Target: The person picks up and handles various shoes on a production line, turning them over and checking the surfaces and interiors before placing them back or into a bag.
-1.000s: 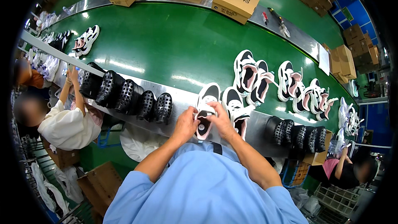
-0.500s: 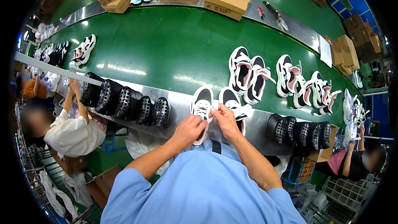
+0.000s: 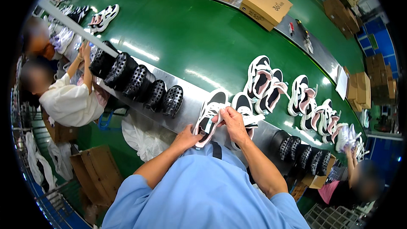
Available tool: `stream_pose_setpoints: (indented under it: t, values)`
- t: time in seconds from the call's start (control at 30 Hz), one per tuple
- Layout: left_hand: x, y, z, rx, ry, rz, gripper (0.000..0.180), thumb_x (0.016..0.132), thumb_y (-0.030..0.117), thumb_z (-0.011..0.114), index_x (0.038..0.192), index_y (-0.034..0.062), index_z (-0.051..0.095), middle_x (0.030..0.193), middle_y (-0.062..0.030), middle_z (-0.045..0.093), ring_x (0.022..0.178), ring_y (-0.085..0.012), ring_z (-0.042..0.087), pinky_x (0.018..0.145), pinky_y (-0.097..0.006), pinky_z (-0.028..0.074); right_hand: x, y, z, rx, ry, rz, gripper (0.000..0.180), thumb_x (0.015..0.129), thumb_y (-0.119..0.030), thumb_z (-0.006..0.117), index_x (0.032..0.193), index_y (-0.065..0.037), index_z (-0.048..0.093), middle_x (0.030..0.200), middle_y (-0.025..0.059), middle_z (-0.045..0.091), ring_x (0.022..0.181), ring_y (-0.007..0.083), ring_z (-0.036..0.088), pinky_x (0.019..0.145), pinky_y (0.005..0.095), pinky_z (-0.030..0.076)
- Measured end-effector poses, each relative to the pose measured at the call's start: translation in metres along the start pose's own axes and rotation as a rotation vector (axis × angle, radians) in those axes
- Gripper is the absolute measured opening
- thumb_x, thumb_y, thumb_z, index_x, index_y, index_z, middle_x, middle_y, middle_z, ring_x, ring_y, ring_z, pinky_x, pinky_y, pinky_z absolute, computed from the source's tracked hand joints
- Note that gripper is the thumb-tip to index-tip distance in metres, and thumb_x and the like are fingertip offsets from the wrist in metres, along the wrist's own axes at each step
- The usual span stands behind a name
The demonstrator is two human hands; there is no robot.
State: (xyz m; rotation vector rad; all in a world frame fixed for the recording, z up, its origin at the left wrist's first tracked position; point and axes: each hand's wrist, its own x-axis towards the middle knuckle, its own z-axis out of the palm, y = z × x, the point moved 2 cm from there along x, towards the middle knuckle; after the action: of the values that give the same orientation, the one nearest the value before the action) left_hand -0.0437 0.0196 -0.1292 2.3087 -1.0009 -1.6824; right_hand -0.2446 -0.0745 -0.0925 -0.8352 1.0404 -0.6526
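A white, black and pink sneaker [image 3: 217, 97] lies at the steel front edge of the table, its toe pointing away from me. My left hand [image 3: 186, 138] is closed on its heel end, thumb at the collar opening. With thumb and forefinger my right hand [image 3: 232, 124] pinches what looks like the sneaker's white strap, above the opening. Just right of it sits a matching sneaker [image 3: 242, 100], partly covered by my right hand and wrist; its white strap sticks out to the right.
Black perforated shoe forms [image 3: 156, 95] stand in a row on the left; more black forms [image 3: 303, 154] are at the right. Several similar sneakers [image 3: 259, 76] rest on the green table [image 3: 182, 29]. A cardboard shoebox [image 3: 266, 6] stands beyond. Co-workers sit on both sides.
My left hand has gone from the sneaker's laces back to its heel. The right hand has shifted slightly, still pinching, and the sneaker's opening now shows. The whole view has turned.
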Motion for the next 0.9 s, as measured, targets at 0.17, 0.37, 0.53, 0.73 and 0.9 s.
stream_pose_setpoints:
  t: [0.17, 0.37, 0.53, 0.73, 0.9]
  values:
    - [0.0, -0.031, 0.001, -0.166, -0.028, 0.088, 0.062, 0.082, 0.019, 0.077, 0.142, 0.0119, 0.062, 0.13, -0.0211, 0.069, 0.123, -0.0341, 0.065, 0.106, -0.04, 0.049, -0.013, -0.008, 0.003, -0.198, -0.176, -0.033, 0.019, 0.103, -0.021, 0.068, 0.106, -0.002, 0.069, 0.095, 0.0018, 0.071, 0.088, 0.0074, 0.062, 0.076, 0.0257, 0.051]
    - [-0.058, -0.023, -0.041, 0.11, 0.243, 0.295, 0.072, 0.075, 0.001, 0.073, 0.145, 0.0169, 0.059, 0.116, -0.0256, 0.062, 0.114, -0.0451, 0.059, 0.102, -0.045, 0.05, -0.038, -0.029, 0.021, -0.429, -0.347, 0.073, 0.017, 0.099, -0.013, 0.073, 0.108, 0.001, 0.071, 0.095, -0.0008, 0.07, 0.088, 0.0076, 0.061, 0.078, 0.026, 0.052]
    - [-0.078, -0.027, -0.051, 0.215, 0.365, 0.429, 0.073, 0.074, -0.004, 0.073, 0.143, 0.0186, 0.062, 0.126, -0.025, 0.052, 0.115, -0.0456, 0.056, 0.102, -0.047, 0.049, -0.044, -0.045, 0.048, -0.659, -0.535, -0.175, 0.021, 0.099, -0.02, 0.07, 0.101, 0.001, 0.071, 0.084, 0.0102, 0.066, 0.073, 0.02, 0.061, 0.07, 0.0343, 0.049]
    - [-0.088, -0.019, -0.06, 0.344, 0.458, 0.607, 0.072, 0.073, -0.003, 0.075, 0.14, 0.0204, 0.066, 0.13, -0.0249, 0.049, 0.114, -0.0459, 0.054, 0.1, -0.048, 0.05, -0.035, -0.045, 0.068, -0.72, -0.577, -0.118, 0.022, 0.099, -0.02, 0.071, 0.096, 0.002, 0.069, 0.078, 0.0076, 0.063, 0.068, 0.0162, 0.054, 0.062, 0.034, 0.045]
    - [-0.094, -0.009, -0.068, 0.358, 0.43, 0.616, 0.074, 0.069, -0.004, 0.075, 0.138, 0.0213, 0.068, 0.129, -0.0239, 0.05, 0.112, -0.0455, 0.054, 0.099, -0.049, 0.05, -0.027, -0.044, 0.078, -0.709, -0.558, 0.037, 0.024, 0.098, -0.02, 0.071, 0.092, 0.003, 0.068, 0.07, 0.0106, 0.059, 0.063, 0.0158, 0.051, 0.059, 0.0353, 0.043]
